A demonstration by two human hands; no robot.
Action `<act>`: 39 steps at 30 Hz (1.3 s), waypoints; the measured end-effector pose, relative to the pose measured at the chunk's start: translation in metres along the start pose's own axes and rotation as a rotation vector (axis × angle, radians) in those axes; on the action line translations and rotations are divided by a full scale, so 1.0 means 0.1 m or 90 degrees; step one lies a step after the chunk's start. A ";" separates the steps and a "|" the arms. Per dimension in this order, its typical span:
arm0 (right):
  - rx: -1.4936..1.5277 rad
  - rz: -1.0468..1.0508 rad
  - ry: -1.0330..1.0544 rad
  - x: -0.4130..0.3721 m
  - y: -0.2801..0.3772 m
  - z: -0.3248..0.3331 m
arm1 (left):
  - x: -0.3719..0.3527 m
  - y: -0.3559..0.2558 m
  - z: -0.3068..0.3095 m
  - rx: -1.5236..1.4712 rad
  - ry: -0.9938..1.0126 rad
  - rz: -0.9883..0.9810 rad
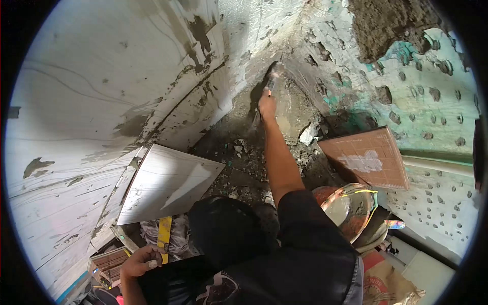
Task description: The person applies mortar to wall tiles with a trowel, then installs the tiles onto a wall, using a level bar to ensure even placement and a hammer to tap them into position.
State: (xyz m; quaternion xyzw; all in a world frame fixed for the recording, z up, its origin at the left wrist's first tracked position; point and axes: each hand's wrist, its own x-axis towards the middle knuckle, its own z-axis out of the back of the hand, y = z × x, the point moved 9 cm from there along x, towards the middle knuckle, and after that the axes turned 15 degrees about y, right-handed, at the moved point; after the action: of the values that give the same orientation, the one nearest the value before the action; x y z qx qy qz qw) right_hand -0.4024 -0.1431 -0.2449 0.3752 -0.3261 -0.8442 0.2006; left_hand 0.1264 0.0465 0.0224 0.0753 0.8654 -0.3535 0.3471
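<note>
My right arm reaches forward to the corner of the floor. There my right hand (267,105) is closed around the handle of a trowel (274,77), whose blade is blurred against the wet grey mortar (292,104). My left hand (141,261) is at the lower left beside my dark-clothed leg, fingers curled in, with a grey smear on the thumb; nothing shows in it. Just right of its fingertips stands a yellow bar (164,234) like a spirit level. Rubble (239,152) and a pale broken chunk (308,133) lie near my right forearm.
A white tile (168,185) leans at left, a brown-backed tile (368,157) at right. A mortar bucket (351,211) with a yellow handle stands by my right elbow, a paper cement sack (389,284) below it. Marble-look tiled wall (101,86) left, pitted wall (406,96) right.
</note>
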 end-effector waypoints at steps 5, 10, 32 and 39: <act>0.149 0.165 -0.145 -0.33 0.05 0.14 | -0.01 -0.02 0.10 -0.001 -0.066 -0.001; -0.087 0.127 -0.013 0.24 -0.20 0.22 | -0.18 0.10 0.13 -0.012 -0.088 -0.025; -0.671 0.244 0.132 -0.25 0.43 1.02 | -0.26 -0.09 0.09 0.004 -0.190 -0.067; -0.610 0.169 0.147 0.30 0.15 0.96 | -0.29 -0.19 0.06 0.071 -0.252 -0.070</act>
State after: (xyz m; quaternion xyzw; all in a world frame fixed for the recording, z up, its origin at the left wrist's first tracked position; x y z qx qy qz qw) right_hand -0.4932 -0.1324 -0.2010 0.2875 0.0771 -0.8190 0.4905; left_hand 0.1440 0.0323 0.0490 -0.0238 0.7623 -0.4273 0.4855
